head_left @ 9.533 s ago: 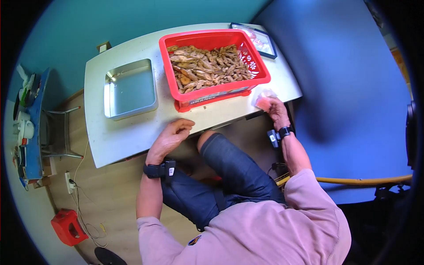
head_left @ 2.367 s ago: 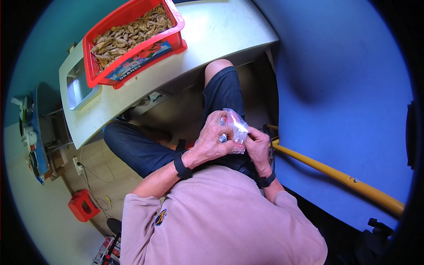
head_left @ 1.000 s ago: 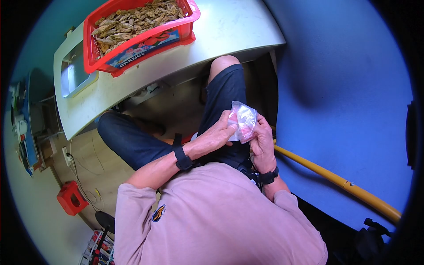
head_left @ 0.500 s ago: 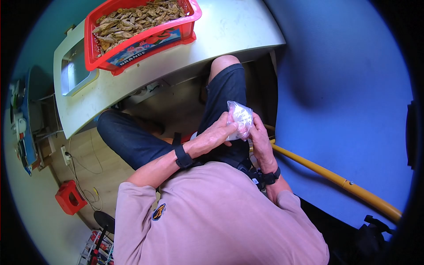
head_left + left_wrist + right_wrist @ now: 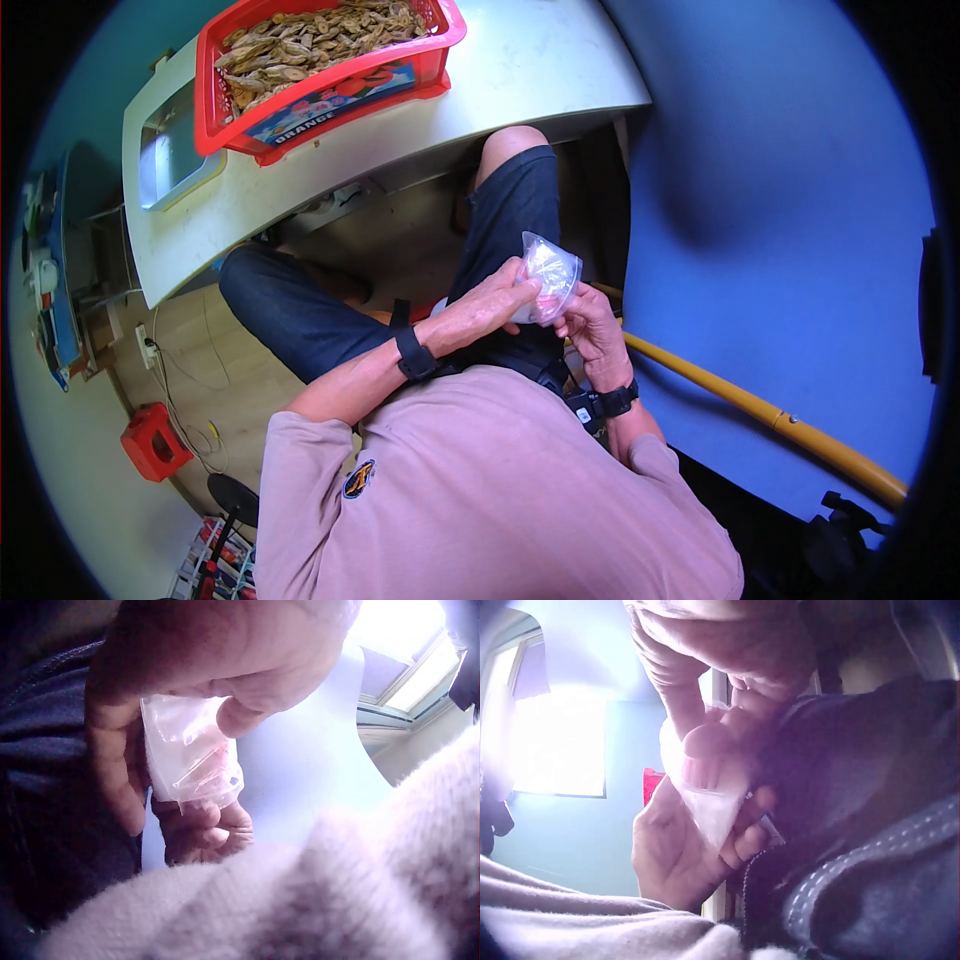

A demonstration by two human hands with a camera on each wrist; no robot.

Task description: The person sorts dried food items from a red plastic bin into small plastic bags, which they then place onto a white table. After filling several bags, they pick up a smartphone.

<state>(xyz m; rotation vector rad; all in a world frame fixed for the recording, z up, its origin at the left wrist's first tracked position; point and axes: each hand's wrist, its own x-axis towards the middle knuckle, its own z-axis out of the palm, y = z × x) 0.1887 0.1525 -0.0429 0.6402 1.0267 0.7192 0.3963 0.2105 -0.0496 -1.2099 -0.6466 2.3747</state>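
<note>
A small clear plastic bag (image 5: 550,278) with pinkish contents is held above the lap, between both hands. The left hand (image 5: 487,305) grips its left side, thumb lying across the front. At the bag's lower right edge, the right hand (image 5: 597,335) pinches it with thumb and fingers. In the left wrist view the bag (image 5: 191,754) hangs between the left thumb and fingers, with the right fingertips at its lower end. The right wrist view shows the bag's pointed corner (image 5: 714,814) over the left palm (image 5: 671,855).
On the white table (image 5: 520,60) stand a red basket (image 5: 330,95) of dried brown slices and a metal tray (image 5: 172,165) to its left. A yellow pole (image 5: 740,400) runs along the right. On the floor is a red stool (image 5: 155,442).
Earlier the right hand held a pink item at the table edge and the left rested there; both hands are now over the lap. Lately the right hand has shifted slightly down and right on the bag.
</note>
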